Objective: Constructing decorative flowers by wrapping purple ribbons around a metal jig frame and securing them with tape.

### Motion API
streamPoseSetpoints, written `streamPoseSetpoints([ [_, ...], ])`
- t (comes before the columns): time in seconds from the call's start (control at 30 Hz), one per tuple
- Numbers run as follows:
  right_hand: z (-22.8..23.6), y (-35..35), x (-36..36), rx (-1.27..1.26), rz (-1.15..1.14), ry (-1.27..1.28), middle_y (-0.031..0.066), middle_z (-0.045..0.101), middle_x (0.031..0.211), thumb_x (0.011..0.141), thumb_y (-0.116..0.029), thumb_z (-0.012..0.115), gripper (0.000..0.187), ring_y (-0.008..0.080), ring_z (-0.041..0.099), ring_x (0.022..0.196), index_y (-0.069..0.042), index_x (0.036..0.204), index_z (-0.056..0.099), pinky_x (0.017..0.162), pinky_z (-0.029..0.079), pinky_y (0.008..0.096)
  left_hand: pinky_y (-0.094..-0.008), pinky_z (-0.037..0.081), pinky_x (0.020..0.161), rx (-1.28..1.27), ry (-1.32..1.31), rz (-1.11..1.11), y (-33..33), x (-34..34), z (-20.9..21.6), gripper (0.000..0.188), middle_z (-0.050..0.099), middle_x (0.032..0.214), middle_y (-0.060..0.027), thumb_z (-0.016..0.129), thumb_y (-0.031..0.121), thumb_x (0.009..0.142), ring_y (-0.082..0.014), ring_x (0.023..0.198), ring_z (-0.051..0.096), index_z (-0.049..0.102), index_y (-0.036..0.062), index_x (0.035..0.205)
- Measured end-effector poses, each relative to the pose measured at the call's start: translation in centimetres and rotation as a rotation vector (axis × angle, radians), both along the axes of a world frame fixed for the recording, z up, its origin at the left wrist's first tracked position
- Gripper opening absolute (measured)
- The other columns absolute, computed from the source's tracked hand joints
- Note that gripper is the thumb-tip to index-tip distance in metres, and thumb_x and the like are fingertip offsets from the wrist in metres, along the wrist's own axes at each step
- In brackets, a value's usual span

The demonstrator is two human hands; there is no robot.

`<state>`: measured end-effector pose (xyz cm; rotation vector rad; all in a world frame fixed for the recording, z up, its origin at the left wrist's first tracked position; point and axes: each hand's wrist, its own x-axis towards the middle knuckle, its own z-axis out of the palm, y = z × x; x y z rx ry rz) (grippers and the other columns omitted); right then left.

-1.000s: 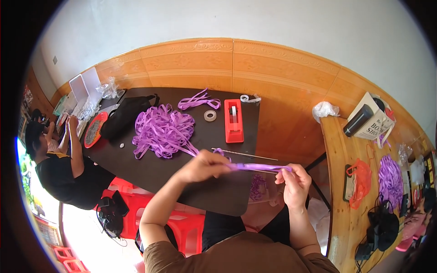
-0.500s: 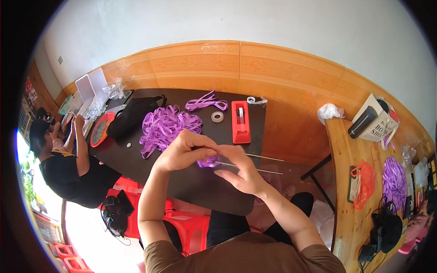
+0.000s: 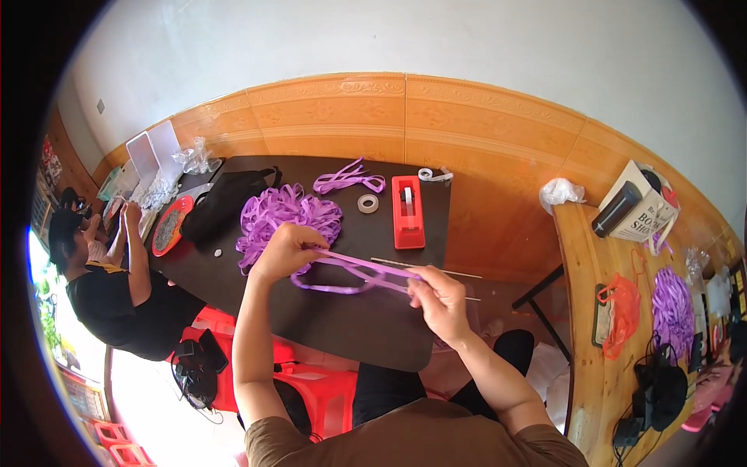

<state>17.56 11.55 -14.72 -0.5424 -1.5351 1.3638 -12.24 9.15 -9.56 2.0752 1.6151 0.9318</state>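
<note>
A length of purple ribbon (image 3: 362,261) is stretched between my two hands above the dark table (image 3: 350,331). My left hand (image 3: 288,251) pinches one end, and my right hand (image 3: 440,302) is closed on the other; a slack loop hangs below the taut strand. Behind my left hand lies a big heap of purple ribbon (image 3: 288,212). Two thin pale sticks (image 3: 459,272) reach past the table's right edge, partly hidden by my right hand and the ribbon. A smaller ribbon bundle (image 3: 348,179) rests farther back.
At the back right stand a red tape dispenser (image 3: 408,233), a tape roll (image 3: 368,204) and another roll (image 3: 426,174). A black bag (image 3: 222,206) and a red plate (image 3: 187,204) lie left, near a seated person (image 3: 128,303). A wooden table (image 3: 595,311) stands right, red stools (image 3: 331,397) below.
My hands were close together over a small bunch of ribbon. They have moved apart, the right one rightward and lower, drawing the ribbon out between them.
</note>
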Motion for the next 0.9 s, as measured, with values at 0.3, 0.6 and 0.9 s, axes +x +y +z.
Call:
streamPoseSetpoints([
  [0.3, 2.6, 1.5, 5.5, -0.106, -0.211, 0.393, 0.0018, 0.053, 0.067, 0.092, -0.007, 0.054, 0.016, 0.0041, 0.039, 0.051, 0.002, 0.104, 0.061, 0.044, 0.028, 0.0173, -0.0220, 0.044, 0.058, -0.144, -0.261, 0.134, 0.7, -2.6, -0.9, 0.017, 0.065, 0.069, -0.0012, 0.074, 0.003, 0.069, -0.0062, 0.064, 0.056, 0.069, -0.0024, 0.084],
  [0.6, 3.1, 3.1, 8.5, -0.122, -0.409, 0.448, -0.0012, 0.045, 0.060, 0.095, -0.013, 0.049, 0.015, 0.0037, 0.032, 0.046, -0.003, 0.100, 0.059, 0.042, 0.023, 0.0190, -0.0205, 0.042, 0.061, -0.160, -0.465, 0.054, 1.7, -5.8, -2.4, 0.006, 0.062, 0.067, -0.0010, 0.071, 0.003, 0.072, -0.0069, 0.063, 0.055, 0.069, -0.0011, 0.076],
  [0.9, 3.8, 2.6, 10.7, -0.020, -0.454, 0.272, -0.0009, 0.053, 0.065, 0.093, -0.011, 0.053, 0.019, 0.0009, 0.036, 0.049, -0.002, 0.107, 0.061, 0.042, 0.024, 0.0155, -0.0308, 0.041, 0.061, 0.423, 0.268, 0.710, 0.5, -8.3, -2.8, 0.010, 0.060, 0.069, -0.0042, 0.069, 0.010, 0.074, -0.0175, 0.067, 0.055, 0.065, 0.0005, 0.072],
])
